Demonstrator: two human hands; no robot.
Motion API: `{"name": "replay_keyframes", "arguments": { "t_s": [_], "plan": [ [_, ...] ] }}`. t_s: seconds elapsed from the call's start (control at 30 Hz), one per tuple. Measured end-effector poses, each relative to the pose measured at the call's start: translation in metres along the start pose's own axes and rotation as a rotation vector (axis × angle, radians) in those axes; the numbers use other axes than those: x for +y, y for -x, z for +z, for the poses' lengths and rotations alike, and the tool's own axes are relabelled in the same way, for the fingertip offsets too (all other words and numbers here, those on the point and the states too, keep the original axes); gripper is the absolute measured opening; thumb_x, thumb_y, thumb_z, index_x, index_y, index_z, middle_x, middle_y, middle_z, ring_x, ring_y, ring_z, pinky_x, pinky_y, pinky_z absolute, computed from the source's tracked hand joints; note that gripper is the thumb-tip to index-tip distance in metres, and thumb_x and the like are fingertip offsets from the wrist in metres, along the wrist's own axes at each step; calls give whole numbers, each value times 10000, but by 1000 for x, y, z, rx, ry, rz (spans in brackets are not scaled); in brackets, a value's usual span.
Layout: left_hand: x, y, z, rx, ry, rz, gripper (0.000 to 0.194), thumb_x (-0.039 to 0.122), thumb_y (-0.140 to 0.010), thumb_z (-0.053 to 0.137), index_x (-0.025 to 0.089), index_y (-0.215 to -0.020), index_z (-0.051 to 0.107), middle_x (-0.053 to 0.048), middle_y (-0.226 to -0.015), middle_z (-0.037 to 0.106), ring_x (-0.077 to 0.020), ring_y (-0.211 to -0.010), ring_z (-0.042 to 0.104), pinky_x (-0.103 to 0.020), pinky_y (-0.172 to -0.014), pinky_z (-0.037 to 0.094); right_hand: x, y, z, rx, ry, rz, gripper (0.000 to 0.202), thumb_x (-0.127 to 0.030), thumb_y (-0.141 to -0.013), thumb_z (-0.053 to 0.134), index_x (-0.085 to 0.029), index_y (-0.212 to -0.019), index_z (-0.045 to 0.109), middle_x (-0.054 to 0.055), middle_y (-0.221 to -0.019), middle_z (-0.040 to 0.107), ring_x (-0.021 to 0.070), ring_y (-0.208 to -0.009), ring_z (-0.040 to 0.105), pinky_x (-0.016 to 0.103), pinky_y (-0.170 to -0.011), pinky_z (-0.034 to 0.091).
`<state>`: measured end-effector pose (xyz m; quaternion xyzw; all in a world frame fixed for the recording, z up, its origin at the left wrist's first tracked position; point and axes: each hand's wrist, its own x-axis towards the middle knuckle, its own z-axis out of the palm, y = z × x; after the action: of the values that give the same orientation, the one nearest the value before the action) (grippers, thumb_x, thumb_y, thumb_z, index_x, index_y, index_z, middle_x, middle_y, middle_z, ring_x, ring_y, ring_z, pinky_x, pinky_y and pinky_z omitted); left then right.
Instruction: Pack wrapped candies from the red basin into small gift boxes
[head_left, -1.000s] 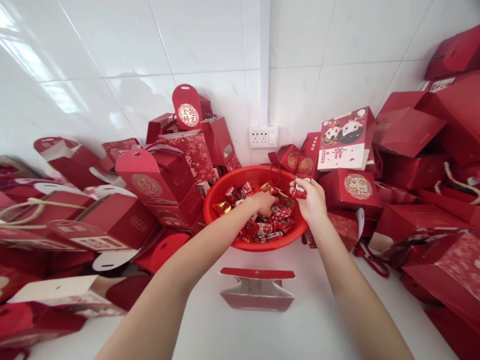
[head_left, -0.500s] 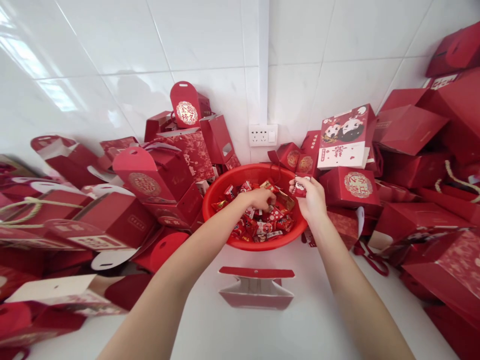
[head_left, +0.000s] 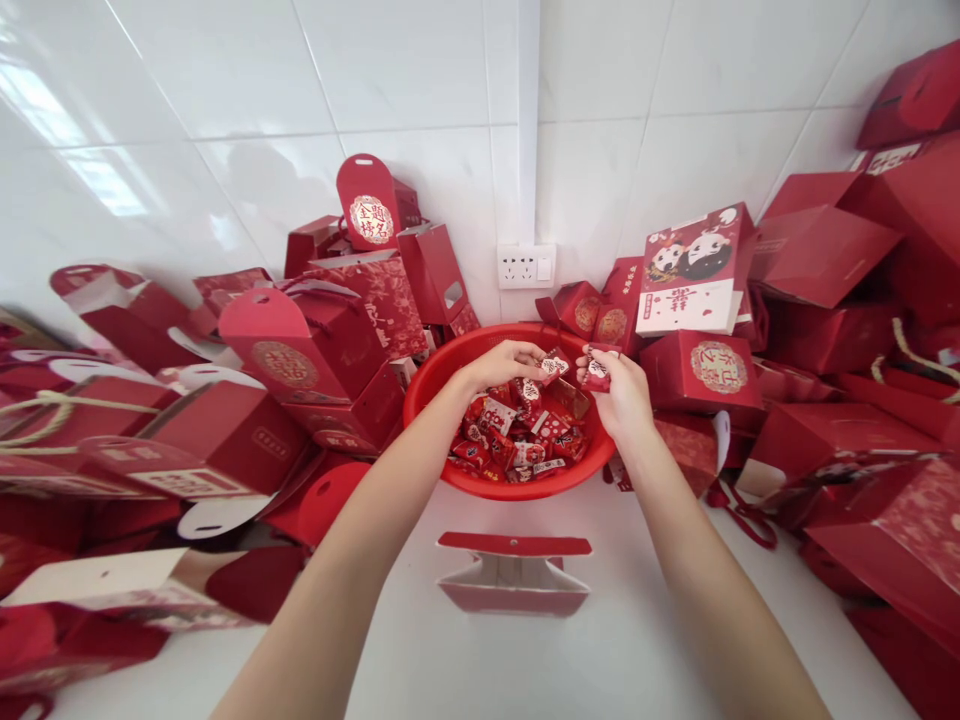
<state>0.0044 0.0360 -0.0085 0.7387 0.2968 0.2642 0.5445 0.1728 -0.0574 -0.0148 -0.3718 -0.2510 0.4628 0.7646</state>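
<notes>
Over the red plastic basket, my left hand pinches a dark red wrapped candy with white print. My right hand, at the basket's right rim, is closed around another red wrapped candy; whether more lie in its palm is hidden. Loose wrapped candies in red, white and gold wrappers fill the basket's bottom. In front of it stands a red gift box, its top open and its pale inside showing.
Red gift boxes are heaped on the left, some with rope handles. More boxes crowd the right side. Behind the basket is a white tiled wall with a socket. Everything rests on a white tabletop.
My left hand has risen from among the candies with one between its fingers and moved near my right hand. My right hand stays almost in place, still holding its candy.
</notes>
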Motion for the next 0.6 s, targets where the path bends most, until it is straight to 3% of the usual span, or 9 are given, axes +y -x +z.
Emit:
{"name": "replay_keyframes", "arguments": {
  "t_s": [0.13, 0.23, 0.37, 0.47, 0.6],
  "plan": [
    [2, 0, 2, 34, 112, -5, 396, 355, -671, 887, 126, -896, 655, -4, -745, 724, -122, -657, 672, -274, -725, 540, 4, -2, -1, -4, 35, 8, 63, -142, -665, 757, -188, -673, 715, -11, -677, 727, 115, -639, 675, 201, -583, 541],
    [4, -1, 7, 61, 173, 16, 477, 411, -665, 900, 132, -943, 632, -15, -809, 733, -119, -669, 678, -274, -720, 551, 7, -2, -3, -79, 71, 50, 128, -200, -636, 822, -202, -722, 727, -12, -736, 752, 135, -694, 700, 222, -619, 551],
    [4, -1, 12, -13, 152, 53, 519, 463, -651, 901, 135, -952, 634, -22, -835, 725, -126, -699, 688, -277, -735, 553, 9, -2, -5, -193, 116, 57, 226, -288, -578, 878, -198, -719, 727, -10, -705, 747, 163, -682, 702, 266, -650, 569],
    [2, -3, 12, -4, 49, 41, 433, 452, -768, 813, 141, -1029, 664, -40, -884, 738, -142, -747, 700, -303, -782, 564, 9, -3, -6, -146, 89, 2, 199, -258, -584, 871, -202, -668, 699, -20, -658, 731, 157, -647, 688, 261, -621, 570],
    [-4, -6, 11, 197, -364, 15, 307, 308, -890, 647, 128, -1136, 684, -104, -1135, 735, -208, -1009, 700, -347, -963, 530, 6, -4, -5, -35, 13, 42, 142, -168, -659, 816, -184, -689, 679, -17, -666, 726, 130, -601, 670, 244, -564, 567]
  ]
}}
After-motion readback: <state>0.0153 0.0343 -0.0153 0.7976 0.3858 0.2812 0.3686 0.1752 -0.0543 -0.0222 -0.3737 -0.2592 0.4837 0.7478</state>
